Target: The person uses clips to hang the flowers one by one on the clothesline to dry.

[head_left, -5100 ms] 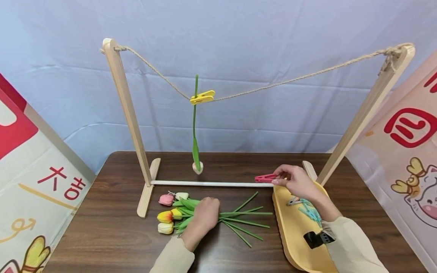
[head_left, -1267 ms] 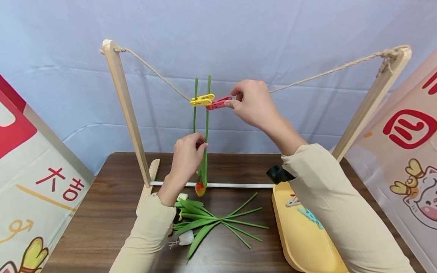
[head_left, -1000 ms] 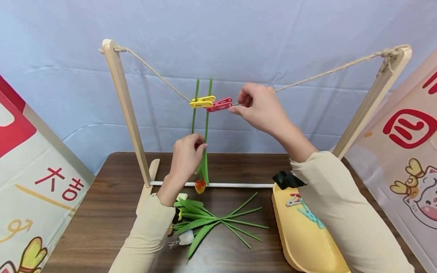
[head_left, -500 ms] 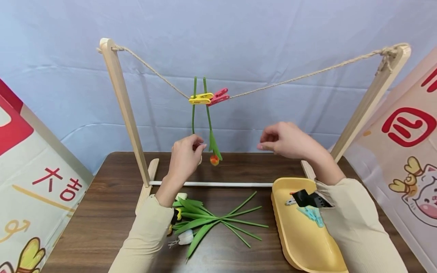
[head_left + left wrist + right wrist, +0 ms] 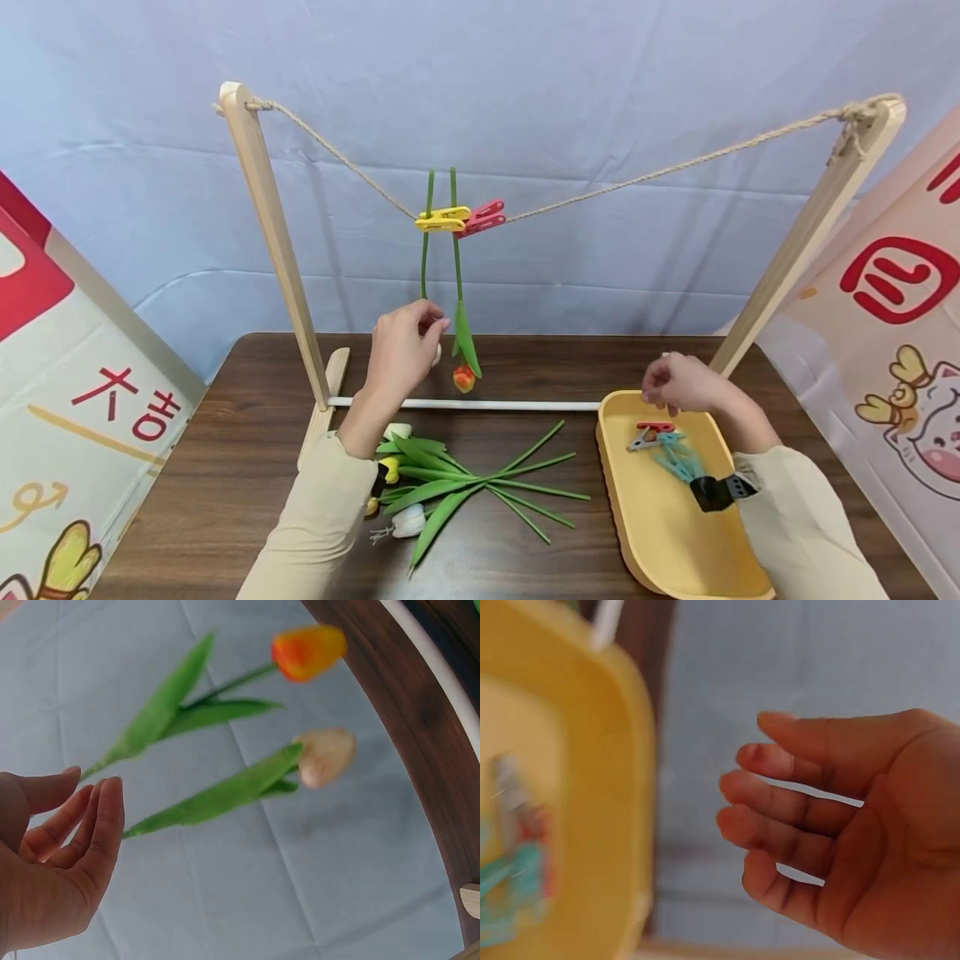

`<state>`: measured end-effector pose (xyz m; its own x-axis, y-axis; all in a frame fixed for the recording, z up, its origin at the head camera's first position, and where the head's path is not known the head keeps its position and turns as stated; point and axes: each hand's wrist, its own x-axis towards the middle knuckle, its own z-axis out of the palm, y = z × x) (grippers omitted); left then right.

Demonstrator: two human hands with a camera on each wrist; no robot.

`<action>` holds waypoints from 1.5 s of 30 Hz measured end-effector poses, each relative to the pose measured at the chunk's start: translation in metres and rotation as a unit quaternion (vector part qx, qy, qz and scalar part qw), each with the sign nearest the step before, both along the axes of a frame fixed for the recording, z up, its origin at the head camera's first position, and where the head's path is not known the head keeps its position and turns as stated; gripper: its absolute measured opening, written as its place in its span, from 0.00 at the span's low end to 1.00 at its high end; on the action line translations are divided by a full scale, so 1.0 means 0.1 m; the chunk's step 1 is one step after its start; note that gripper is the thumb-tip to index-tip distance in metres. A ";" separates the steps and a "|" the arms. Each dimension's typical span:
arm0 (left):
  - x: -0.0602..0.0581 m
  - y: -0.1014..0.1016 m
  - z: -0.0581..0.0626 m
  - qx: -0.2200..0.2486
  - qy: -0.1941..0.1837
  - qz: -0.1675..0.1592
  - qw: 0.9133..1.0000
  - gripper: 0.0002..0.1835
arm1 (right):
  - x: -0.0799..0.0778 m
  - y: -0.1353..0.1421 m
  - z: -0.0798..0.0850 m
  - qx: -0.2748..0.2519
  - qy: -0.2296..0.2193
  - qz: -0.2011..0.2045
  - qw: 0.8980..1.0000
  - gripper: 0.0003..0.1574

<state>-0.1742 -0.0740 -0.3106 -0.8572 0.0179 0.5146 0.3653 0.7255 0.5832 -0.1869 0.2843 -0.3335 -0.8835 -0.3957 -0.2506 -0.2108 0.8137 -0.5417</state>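
Two artificial tulips hang head down from the twine [image 5: 611, 185]. A yellow clothespin [image 5: 442, 220] clips the pale tulip [image 5: 326, 756]; a pink clothespin [image 5: 483, 218] beside it clips the orange tulip [image 5: 464, 379]. Just left of the hanging stems is my left hand [image 5: 401, 346], its thumb and fingers apart and nothing between them in the left wrist view. My right hand [image 5: 686, 383] hovers over the far end of the yellow tray [image 5: 637, 533], fingers loosely bent and holding nothing. Red, grey and teal clothespins [image 5: 678, 458] lie in that tray.
More tulips lie in a bunch on the table, their green stems [image 5: 525, 492] fanned rightward and a white bloom [image 5: 408, 522] at front. Wooden posts [image 5: 277, 242] carry the twine, with a white rod [image 5: 510, 406] low between them. A pale cloth stands behind.
The orange tulip has gone from the table to the twine, held by the pink clothespin. My right hand let go of that clothespin and moved back to the tray; my left hand released the stem.
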 end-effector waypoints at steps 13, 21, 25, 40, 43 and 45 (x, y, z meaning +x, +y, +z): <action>0.02 0.01 -0.01 0.001 -0.002 -0.002 1.000 0.03 | 0.15 0.44 -0.93 -0.086 -0.077 -0.008 0.993 0.11; 0.03 0.00 -0.02 0.000 -0.006 -0.002 1.000 0.04 | 0.21 0.42 -1.06 -0.056 -0.032 -0.009 0.998 0.13; 0.02 -0.01 -0.03 0.001 -0.011 -0.003 1.000 0.04 | 0.21 0.41 -1.05 -0.048 -0.030 -0.012 0.998 0.12; 0.03 0.00 -0.02 0.009 -0.013 -0.014 1.000 0.04 | 0.12 0.29 -0.50 -0.069 -0.052 -0.037 0.996 0.12; 0.04 0.04 -0.01 0.007 -0.019 -0.018 1.000 0.04 | 0.10 0.18 -0.30 -0.059 -0.013 -0.017 0.998 0.11; 0.05 0.06 -0.02 0.004 -0.023 -0.022 0.999 0.03 | 0.09 0.09 -0.19 -0.058 0.017 -0.002 0.998 0.10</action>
